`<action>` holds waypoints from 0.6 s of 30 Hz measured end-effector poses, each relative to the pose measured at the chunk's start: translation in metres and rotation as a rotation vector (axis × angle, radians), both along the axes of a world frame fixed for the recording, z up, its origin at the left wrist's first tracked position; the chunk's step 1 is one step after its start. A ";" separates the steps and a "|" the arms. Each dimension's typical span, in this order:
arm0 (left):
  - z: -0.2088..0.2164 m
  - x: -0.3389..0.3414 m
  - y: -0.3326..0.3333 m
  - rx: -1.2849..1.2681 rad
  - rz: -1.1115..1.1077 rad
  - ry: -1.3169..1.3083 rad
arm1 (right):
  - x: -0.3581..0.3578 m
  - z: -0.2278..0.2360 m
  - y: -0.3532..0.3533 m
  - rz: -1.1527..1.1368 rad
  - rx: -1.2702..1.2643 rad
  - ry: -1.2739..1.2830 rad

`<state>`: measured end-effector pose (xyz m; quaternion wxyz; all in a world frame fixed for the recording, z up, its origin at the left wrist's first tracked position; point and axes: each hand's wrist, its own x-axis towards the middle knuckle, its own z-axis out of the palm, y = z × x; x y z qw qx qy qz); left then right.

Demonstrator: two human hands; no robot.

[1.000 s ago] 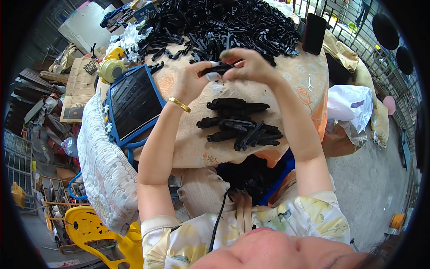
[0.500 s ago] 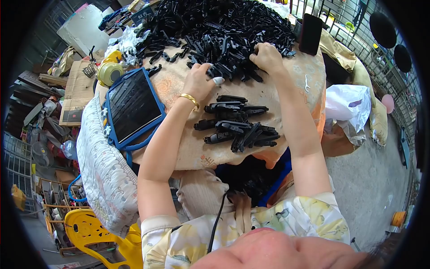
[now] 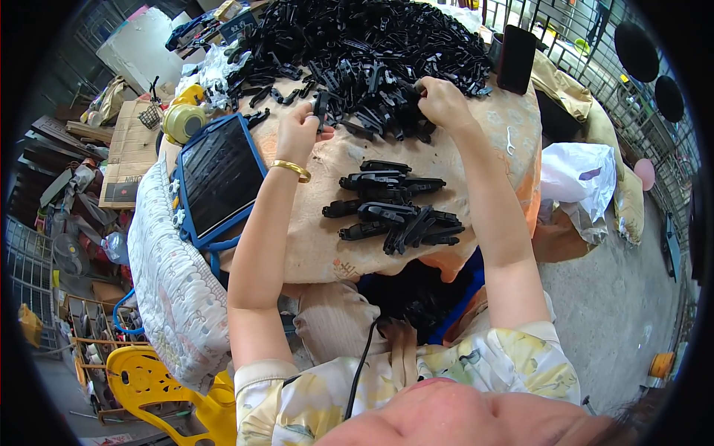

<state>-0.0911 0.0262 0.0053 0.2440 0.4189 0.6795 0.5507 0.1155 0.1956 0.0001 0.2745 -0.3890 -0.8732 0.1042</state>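
Your left hand [image 3: 300,132] is clamping a black part [image 3: 320,106] at the frame's upper centre; your right hand [image 3: 445,102], well apart, is reaching to the black pile [image 3: 357,46], its grip not discernible.

Black part [image 3: 320,110] in left fingers [image 3: 325,134]

Shirt [image 3: 513,360]: short-sleeved, white base, large yellow floral print, some grey-green in the pattern. Sleeve hems [image 3: 264,369] plain cream, wide band. Gold-toned bangle [image 3: 291,170], left wrist. Thin black cable [image 3: 361,372] down shirt front.
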 end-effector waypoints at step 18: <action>0.013 0.033 -0.013 -0.025 -0.340 -0.558 | -0.022 0.019 -0.069 0.758 -0.773 0.656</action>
